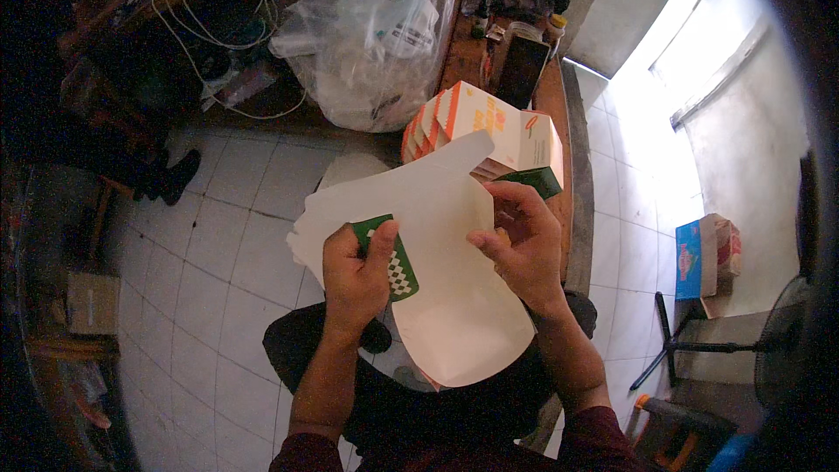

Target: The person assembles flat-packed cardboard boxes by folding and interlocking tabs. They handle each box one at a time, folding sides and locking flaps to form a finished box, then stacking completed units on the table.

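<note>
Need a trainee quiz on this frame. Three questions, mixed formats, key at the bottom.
1. True or false: the left hand is empty.

2. Multiple choice: on which side of the picture is the blue box?
A) left
B) right
C) top centre

3. Short answer: which hand is nearer to the orange-and-white cartons?

Key
1. False; it grips a green patterned piece over the white sheet.
2. B.
3. The right hand.
</note>
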The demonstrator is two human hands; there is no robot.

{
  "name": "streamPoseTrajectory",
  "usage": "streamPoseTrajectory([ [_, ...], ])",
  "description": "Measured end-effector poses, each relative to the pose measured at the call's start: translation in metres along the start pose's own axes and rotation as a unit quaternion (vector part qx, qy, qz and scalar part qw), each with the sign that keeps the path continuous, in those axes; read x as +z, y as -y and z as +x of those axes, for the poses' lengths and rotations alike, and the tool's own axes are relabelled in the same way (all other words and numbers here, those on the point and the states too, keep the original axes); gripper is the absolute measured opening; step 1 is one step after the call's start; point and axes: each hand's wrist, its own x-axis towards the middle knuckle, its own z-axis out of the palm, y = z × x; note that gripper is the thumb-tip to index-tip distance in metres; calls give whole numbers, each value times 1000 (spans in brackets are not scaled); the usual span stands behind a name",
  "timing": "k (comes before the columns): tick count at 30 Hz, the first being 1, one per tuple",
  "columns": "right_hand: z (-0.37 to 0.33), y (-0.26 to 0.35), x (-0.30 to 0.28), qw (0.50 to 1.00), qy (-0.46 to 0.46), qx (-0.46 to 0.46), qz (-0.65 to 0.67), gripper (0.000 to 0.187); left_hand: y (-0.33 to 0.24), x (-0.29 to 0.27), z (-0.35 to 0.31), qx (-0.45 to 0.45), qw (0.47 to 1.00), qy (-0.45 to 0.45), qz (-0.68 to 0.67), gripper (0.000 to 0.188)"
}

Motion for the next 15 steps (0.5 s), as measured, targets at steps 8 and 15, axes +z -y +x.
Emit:
streamPoseTrajectory([
  [8, 8, -3, -30, 992, 101, 5, -73, 12, 2, -5, 9, 9, 997, -7, 70, 20],
  [15, 4, 2, -26, 977, 25, -12, -212, 11, 12, -1, 6, 99, 978, -167, 75, 25],
])
